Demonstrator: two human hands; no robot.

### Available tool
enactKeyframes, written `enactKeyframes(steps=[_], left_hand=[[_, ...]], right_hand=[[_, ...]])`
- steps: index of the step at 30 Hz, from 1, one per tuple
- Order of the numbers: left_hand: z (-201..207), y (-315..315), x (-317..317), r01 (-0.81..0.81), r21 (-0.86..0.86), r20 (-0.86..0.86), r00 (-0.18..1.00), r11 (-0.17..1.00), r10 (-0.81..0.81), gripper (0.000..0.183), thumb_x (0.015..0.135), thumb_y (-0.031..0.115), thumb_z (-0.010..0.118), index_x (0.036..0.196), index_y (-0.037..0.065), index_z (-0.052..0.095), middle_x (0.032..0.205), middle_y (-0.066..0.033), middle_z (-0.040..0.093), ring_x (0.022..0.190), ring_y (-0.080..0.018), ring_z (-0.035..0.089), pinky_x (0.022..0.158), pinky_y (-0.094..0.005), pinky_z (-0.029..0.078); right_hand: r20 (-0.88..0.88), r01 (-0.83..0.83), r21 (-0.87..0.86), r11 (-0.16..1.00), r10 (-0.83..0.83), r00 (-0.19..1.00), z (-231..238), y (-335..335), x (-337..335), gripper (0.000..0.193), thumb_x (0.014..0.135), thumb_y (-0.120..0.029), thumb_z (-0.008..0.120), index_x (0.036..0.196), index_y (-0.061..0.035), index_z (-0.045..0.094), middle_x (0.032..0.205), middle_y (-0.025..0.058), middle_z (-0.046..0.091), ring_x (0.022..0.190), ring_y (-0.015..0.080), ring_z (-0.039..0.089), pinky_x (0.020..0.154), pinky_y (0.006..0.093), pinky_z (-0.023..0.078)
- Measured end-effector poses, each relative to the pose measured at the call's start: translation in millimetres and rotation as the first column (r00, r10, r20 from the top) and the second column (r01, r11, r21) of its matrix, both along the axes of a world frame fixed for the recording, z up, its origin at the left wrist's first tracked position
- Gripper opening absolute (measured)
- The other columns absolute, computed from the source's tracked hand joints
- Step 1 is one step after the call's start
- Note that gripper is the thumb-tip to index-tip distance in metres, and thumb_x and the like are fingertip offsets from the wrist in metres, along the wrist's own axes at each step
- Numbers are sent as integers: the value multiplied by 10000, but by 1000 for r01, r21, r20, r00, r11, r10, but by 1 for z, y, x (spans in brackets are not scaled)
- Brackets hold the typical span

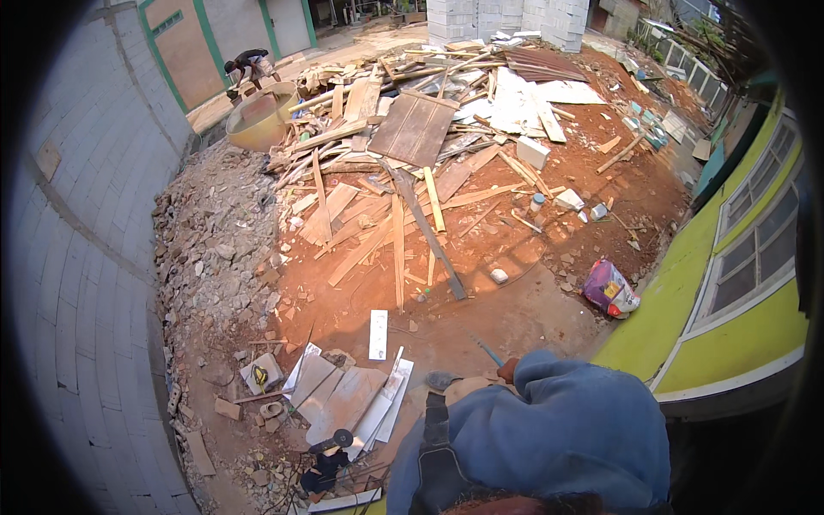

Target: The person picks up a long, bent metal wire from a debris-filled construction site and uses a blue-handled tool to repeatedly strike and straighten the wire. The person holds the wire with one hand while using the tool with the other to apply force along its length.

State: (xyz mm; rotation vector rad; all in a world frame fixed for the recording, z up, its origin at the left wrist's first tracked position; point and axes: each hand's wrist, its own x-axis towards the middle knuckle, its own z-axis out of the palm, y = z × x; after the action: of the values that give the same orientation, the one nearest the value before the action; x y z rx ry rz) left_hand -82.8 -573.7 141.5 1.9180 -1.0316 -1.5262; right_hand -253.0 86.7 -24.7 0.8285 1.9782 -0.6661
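My right hand (508, 371) shows at the cuff of a blue sleeve (558, 412). It is closed around a thin bluish stick-like tool (489, 352) that points away to the upper left, over bare ground. The tool's exact kind is too small to make out. Just left of the hand are a tan trouser knee (468, 388) and a dark shoe (442, 379) of mine. A black strap (436, 429) crosses my blue shirt. My left hand does not show.
Left of me lie boards and tiles (343, 403), an angle grinder (333, 442) and a tape measure (260, 375). Ahead is a scrap-wood heap (412, 129). Rubble (223, 240) lines the grey block wall (94, 257). A bag (611, 287) stands by the green wall (730, 343). Another person (249, 67) bends far left.
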Motion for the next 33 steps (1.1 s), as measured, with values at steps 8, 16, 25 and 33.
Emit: enactKeyframes(steps=[8, 16, 25, 33], left_hand=[[13, 34, -28, 136, -23, -86, 987, 990, -137, 546, 963, 584, 553, 1291, 148, 529, 1241, -75, 570, 1037, -282, 585, 944, -422, 418], [21, 73, -41, 204, -40, -141, 968, 978, -208, 487, 964, 579, 563, 1206, 157, 534, 1155, -61, 563, 977, -261, 571, 891, -408, 420], [35, 85, -28, 173, -83, -188, 964, 981, -186, 432, 965, 573, 574, 1110, 168, 539, 1060, -44, 555, 910, -237, 555, 831, -392, 422], [43, 80, -20, 109, -115, -232, 963, 987, -134, 398, 965, 568, 584, 1025, 177, 544, 974, -30, 547, 850, -216, 541, 778, -378, 423]], right_hand=[[99, -57, 43, 997, 53, 994, 18, 39, 106, 370, 930, -336, 683, 910, 28, 754, 710, 150, 685, 609, 284, 659, 592, 454, 533], [-215, -121, -91, 989, 99, 972, 30, 27, 83, 370, 912, -328, 702, 936, 32, 782, 758, 169, 722, 681, 298, 702, 655, 456, 543], [-216, 89, -154, 984, -121, 969, 43, 15, 68, 413, 886, -405, 730, 887, 3, 798, 786, 165, 734, 711, 309, 698, 675, 459, 536], [-151, 12, 24, 1000, -8, 988, 10, 21, 125, 451, 873, -430, 736, 934, 11, 808, 862, 204, 753, 749, 349, 707, 717, 495, 545]])
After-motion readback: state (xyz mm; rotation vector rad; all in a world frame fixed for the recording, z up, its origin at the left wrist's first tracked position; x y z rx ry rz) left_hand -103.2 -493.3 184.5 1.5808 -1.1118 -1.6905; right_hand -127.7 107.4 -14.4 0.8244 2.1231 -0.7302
